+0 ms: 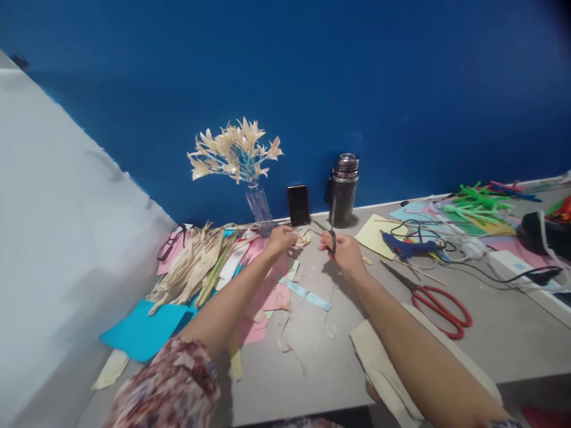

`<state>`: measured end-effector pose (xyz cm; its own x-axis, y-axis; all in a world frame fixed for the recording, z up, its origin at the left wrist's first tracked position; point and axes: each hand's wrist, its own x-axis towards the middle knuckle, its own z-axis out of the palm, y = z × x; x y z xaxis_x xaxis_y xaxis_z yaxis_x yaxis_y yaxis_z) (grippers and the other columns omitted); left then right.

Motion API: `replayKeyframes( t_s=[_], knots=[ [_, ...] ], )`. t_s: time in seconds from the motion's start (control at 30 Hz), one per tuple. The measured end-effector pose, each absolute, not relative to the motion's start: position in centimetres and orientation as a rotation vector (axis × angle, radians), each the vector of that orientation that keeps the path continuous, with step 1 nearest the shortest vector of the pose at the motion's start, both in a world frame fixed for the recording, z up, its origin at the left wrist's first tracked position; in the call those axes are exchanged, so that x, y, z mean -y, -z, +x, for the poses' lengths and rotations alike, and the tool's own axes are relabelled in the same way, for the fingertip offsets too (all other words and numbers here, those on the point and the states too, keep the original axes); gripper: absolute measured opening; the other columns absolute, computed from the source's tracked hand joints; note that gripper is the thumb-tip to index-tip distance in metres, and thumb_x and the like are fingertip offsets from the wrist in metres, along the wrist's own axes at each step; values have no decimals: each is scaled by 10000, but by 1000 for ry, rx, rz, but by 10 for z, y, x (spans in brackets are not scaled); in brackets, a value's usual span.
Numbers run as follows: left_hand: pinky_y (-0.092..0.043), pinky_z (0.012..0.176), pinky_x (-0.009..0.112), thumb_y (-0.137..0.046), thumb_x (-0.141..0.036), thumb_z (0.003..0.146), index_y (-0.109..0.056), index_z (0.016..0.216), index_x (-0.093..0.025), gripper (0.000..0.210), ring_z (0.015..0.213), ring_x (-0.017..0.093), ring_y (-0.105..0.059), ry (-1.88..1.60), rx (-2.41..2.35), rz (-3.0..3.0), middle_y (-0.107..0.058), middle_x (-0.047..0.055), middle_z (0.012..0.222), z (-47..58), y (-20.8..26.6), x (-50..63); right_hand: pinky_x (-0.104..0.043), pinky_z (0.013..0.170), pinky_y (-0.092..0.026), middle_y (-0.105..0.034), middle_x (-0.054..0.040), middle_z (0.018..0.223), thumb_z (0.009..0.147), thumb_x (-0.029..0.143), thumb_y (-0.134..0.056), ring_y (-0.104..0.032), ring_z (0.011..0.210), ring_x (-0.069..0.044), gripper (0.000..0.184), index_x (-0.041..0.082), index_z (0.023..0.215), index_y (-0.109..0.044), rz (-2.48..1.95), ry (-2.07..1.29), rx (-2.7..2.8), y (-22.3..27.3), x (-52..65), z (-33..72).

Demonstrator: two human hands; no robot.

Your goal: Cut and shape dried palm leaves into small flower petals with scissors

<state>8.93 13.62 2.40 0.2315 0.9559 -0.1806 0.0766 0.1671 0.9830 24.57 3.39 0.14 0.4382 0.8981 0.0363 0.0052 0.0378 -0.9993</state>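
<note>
My left hand [282, 240] is closed on a small cream piece of dried husk [304, 239] over the middle of the table. To its right, my right hand [345, 252] grips small dark-handled scissors [332, 238], with the blade pointing up in front of the flask. A gap separates the scissors from the husk. Beyond my left hand stands a clear bottle [260, 211] holding cream husk flowers [234, 148] on blue stems. Left of that hand lies a bundle of dried husks [190, 270].
A phone [298, 205] and a metal flask [344, 193] stand by the blue wall. Red-handled scissors [439, 306], a blue glue gun [408, 245] with cords and green pipe cleaners [479, 202] lie at right. Pink paper [254, 330] and blue paper [143, 330] lie at left.
</note>
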Motion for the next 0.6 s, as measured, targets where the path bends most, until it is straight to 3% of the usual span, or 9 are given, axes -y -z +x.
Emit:
replayKeyframes(
  t_s=[0.13,0.23,0.3,0.43,0.6],
  knots=[
    [-430,559,231,-768,-244,706,-632,881,-151,240,657,118,-596,-857,-1095,1299,-682,69,831,67,-42,-124,-246,429,-301,-673,-55,619,717,584,-693,-414,433,-92,436,155,641,-667,-1280,-992,1028,-4,-28,241],
    [-514,715,305,-700,-392,783,-600,1154,-200,429,914,193,-640,-647,-754,1389,-652,105,1105,59,-53,-88,-250,443,-302,-612,-20,544,752,502,-669,-420,441,-103,367,165,607,-652,-1232,-1010,1269,-7,-19,227],
    [-515,738,325,-700,-377,779,-536,1248,-211,524,900,196,-636,-496,-642,1454,-644,92,1076,62,-54,-64,-250,462,-307,-564,-4,510,720,398,-672,-441,476,-118,299,172,542,-593,-1262,-877,1368,-5,-14,218],
    [-483,750,292,-695,-226,743,-545,1169,-153,457,865,167,-596,-603,-670,1725,-617,52,984,69,-46,-37,-240,488,-301,-509,23,517,618,244,-620,-452,533,-124,194,184,505,-474,-1273,-739,1489,2,-9,206],
    [-474,761,303,-635,-208,765,-526,1204,-155,455,854,177,-592,-599,-656,1839,-613,37,934,50,-36,-31,-235,492,-312,-529,29,514,599,172,-555,-469,518,-125,83,182,551,-488,-1260,-806,1715,6,-7,201]
  ],
)
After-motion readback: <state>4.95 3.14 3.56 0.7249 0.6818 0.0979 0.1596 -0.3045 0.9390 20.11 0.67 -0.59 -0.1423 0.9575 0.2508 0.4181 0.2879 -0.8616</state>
